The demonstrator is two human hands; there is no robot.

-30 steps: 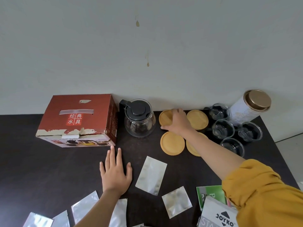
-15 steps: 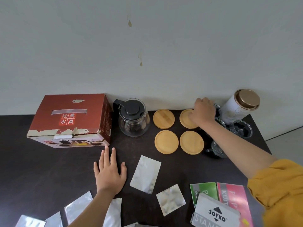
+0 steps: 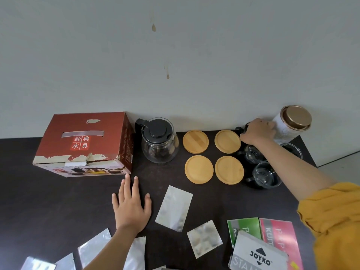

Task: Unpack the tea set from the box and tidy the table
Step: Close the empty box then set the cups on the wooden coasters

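A red tea-set box [image 3: 85, 145] stands at the back left of the dark table [image 3: 48, 201]. Beside it is a glass teapot [image 3: 158, 141] with a black lid. Several round wooden coasters [image 3: 198, 169] lie in a square to its right. Glass cups [image 3: 266, 175] with black handles sit right of the coasters. My right hand [image 3: 258, 131] reaches to the back and grips the rearmost cup, which it mostly hides. My left hand [image 3: 131, 205] rests flat on the table, fingers spread.
A white canister [image 3: 292, 123] with a gold lid stands at the back right against the wall. Several clear plastic bags [image 3: 174, 208] lie across the front. Green and pink packets [image 3: 278, 234] and a grey JOYKO box [image 3: 257, 256] sit at the front right.
My right hand left the back coasters and moved right to the rearmost glass cup, closing on it. The left hand has stayed flat.
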